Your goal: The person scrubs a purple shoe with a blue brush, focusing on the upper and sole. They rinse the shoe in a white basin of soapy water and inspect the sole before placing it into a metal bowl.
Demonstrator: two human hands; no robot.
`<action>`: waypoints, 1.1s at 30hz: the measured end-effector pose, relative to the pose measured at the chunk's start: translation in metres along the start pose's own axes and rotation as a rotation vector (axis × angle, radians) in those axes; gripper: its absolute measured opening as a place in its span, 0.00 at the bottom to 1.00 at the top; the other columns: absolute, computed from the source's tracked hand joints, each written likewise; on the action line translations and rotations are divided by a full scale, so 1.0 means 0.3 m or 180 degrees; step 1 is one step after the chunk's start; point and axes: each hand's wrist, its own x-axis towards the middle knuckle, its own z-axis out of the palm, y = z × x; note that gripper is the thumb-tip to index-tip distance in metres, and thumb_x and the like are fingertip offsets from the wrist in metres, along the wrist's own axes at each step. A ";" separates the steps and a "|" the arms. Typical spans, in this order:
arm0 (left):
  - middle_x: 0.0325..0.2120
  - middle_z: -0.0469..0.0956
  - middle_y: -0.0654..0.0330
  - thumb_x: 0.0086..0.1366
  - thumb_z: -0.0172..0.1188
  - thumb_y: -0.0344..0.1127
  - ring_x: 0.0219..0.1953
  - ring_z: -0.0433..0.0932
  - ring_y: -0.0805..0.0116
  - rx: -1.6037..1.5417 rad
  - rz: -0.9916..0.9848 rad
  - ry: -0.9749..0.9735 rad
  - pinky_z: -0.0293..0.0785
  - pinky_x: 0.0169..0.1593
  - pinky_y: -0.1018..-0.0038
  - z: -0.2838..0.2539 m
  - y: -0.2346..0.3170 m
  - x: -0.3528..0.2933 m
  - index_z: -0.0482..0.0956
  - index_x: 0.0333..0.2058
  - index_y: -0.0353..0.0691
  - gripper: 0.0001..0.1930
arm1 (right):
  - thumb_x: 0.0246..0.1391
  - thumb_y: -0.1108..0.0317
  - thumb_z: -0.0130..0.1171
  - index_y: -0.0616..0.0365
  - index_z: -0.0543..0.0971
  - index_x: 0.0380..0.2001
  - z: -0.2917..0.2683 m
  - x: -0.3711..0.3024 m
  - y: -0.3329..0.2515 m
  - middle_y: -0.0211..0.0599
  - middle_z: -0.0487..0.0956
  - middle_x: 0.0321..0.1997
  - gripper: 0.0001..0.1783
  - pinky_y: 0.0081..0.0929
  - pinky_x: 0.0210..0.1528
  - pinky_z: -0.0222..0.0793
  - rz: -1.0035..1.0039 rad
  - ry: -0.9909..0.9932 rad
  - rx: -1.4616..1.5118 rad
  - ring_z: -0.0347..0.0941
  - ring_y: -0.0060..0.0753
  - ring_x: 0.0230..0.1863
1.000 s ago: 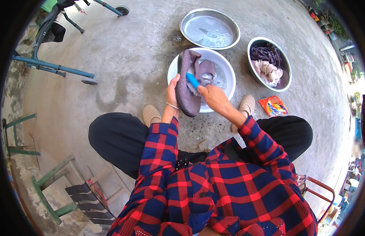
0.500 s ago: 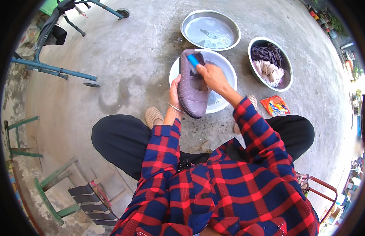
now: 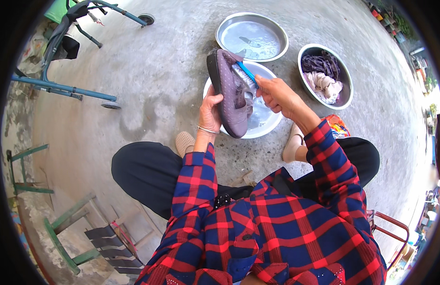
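The person's left hand (image 3: 210, 111) is clasped around the side of a shoe (image 3: 228, 88), thumb laid along the thick dark sole and the other fingers mostly hidden behind. The shoe, mauve with pale dots and a rounded toe, is held tilted above the white basin (image 3: 275, 127), toe toward the person. The right hand (image 3: 279, 96) is curled shut, pinching the slim blue handle of a brush (image 3: 247, 73); its white bristles lie at the shoe's open top near the heel, though I can't tell how hard they press. A smooth metal band (image 3: 208, 129) rings the left wrist. Just beyond the white basin stands a wide, shallow metal pan (image 3: 282, 50) of cloudy water. To the right, crumpled dark and pale clothes (image 3: 323, 84) fill a deeper round tub (image 3: 346, 99); a crinkled orange packet (image 3: 337, 126) lies near it on rough, stained concrete (image 3: 158, 66).
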 end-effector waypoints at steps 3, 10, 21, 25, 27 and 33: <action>0.54 0.73 0.58 0.48 0.56 0.27 0.57 0.71 0.61 0.0226 0.0143 -0.0258 0.60 0.65 0.65 0.022 0.001 0.004 0.67 0.59 0.37 0.34 | 0.59 0.40 0.55 0.55 0.72 0.24 0.003 0.004 -0.020 0.15 0.55 0.14 0.27 0.18 0.14 0.34 -0.0052 -0.0345 0.0504 0.43 0.09 0.12; 0.59 0.67 0.48 0.54 0.59 0.28 0.64 0.63 0.48 -0.0949 -0.0517 -0.0328 0.53 0.66 0.36 -0.052 -0.023 0.008 0.66 0.60 0.36 0.32 | 0.60 0.42 0.54 0.49 0.72 0.22 0.008 -0.043 0.030 0.13 0.55 0.15 0.24 0.18 0.16 0.34 -0.0680 -0.0954 -0.0274 0.44 0.09 0.15; 0.62 0.64 0.48 0.63 0.39 0.75 0.63 0.64 0.51 -0.0998 -0.0658 -0.0136 0.60 0.66 0.55 -0.025 -0.095 0.003 0.57 0.66 0.37 0.48 | 0.58 0.43 0.57 0.57 0.75 0.20 -0.058 -0.061 0.064 0.24 0.63 0.16 0.27 0.25 0.24 0.54 -0.1096 -0.1651 -0.1700 0.59 0.20 0.21; 0.63 0.62 0.48 0.61 0.40 0.77 0.62 0.65 0.51 -0.0593 -0.0658 -0.0202 0.61 0.65 0.55 0.022 -0.096 -0.030 0.54 0.67 0.36 0.51 | 0.56 0.44 0.58 0.61 0.77 0.22 -0.097 -0.076 0.027 0.27 0.64 0.17 0.27 0.27 0.26 0.56 -0.1268 -0.1752 -0.2094 0.60 0.23 0.23; 0.64 0.61 0.48 0.60 0.40 0.77 0.62 0.65 0.51 -0.0875 -0.0665 -0.0431 0.61 0.65 0.55 0.064 -0.097 -0.046 0.53 0.67 0.36 0.52 | 0.55 0.44 0.58 0.64 0.80 0.27 -0.109 -0.096 -0.026 0.33 0.70 0.19 0.28 0.31 0.29 0.60 -0.1232 -0.1734 -0.2318 0.66 0.28 0.26; 0.65 0.58 0.41 0.61 0.51 0.59 0.64 0.61 0.40 -0.2082 -0.1014 -0.0895 0.58 0.67 0.49 0.085 -0.096 -0.080 0.48 0.68 0.36 0.45 | 0.52 0.44 0.59 0.65 0.82 0.32 -0.120 -0.151 -0.118 0.47 0.78 0.26 0.29 0.36 0.35 0.66 -0.1227 -0.1291 -0.3428 0.74 0.40 0.31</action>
